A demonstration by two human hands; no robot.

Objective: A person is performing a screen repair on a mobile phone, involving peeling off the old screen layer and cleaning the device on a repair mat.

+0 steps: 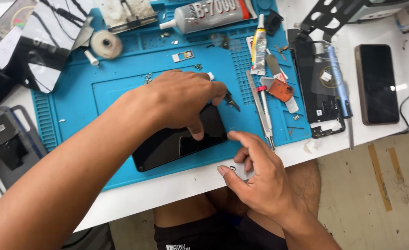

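left hand is pressed down on top of a black phone lying flat on the blue mat, thumb planted on the glass and the other fingers curled over the far edge, so it's holding the phone in place rather than lifting it. right hand sits just below the phone's near corner, right at the table edge, fingers pinched around a small white piece, can't tell what it is. just past the left fingertips there's a pair of tweezers, and to the right of both hands a screwdriver and an orange pick. further right, an opened phone back and another dark phone.
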